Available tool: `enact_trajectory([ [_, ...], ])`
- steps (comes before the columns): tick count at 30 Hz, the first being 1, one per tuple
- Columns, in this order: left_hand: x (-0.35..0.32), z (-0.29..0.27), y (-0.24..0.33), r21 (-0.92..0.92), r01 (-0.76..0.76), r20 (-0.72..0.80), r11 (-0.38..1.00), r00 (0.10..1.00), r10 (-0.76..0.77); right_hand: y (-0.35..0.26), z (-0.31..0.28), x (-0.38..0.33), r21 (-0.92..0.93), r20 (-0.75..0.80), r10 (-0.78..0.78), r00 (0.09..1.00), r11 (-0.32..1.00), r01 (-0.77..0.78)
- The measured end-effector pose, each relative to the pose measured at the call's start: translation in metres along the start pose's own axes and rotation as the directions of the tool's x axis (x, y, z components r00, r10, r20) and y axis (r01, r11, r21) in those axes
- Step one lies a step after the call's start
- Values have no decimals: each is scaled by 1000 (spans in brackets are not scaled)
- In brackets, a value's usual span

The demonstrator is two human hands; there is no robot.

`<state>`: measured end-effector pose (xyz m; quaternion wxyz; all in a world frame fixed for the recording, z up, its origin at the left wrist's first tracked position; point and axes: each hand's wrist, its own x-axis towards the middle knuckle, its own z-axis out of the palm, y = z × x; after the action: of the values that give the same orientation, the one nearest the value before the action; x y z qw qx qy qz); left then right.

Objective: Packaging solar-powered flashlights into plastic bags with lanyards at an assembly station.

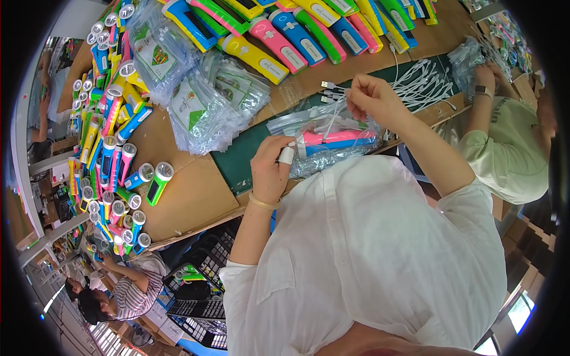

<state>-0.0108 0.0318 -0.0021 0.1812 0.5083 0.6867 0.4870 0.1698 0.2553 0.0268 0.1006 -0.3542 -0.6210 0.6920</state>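
Observation:
My left hand [270, 163] grips the head end of a pink and blue flashlight [335, 141] that lies inside a clear plastic bag [323, 155] just above my white shirt. My right hand [371, 98] is raised over the bag with its fingers pinched on a thin white cable [333, 113] that hangs down toward the bag's mouth. More white cables [424, 83] lie in a heap on the dark green mat [237, 157] to the right of my right hand.
Rows of coloured flashlights [279, 41] cover the cardboard-topped table [190, 196] at the top and along the left edge. Stacks of printed clear bags [202, 104] lie between them. Another person's hands [487, 77] work at the right; a further person sits below left.

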Motion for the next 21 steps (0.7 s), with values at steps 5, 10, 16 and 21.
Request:
enact_trajectory([
  [5, 3, 6, 7, -48, 84, -11, 995, 996, -84, -16, 7, -26, -574, 388, -177, 905, 721, 387],
  [10, 11, 15, 13, 14, -81, -72, 997, 994, 82, -19, 23, -15, -657, 539, 35, 841, 643, 394],
  [16, 8, 15, 21, 36, -121, -49, 992, 991, 123, -24, 28, -4, -632, 622, -145, 770, 488, 602],
  [21, 6, 20, 24, 8, -96, -135, 995, 986, 96, -18, 35, -3, -442, 552, -374, 745, 627, 642],
])
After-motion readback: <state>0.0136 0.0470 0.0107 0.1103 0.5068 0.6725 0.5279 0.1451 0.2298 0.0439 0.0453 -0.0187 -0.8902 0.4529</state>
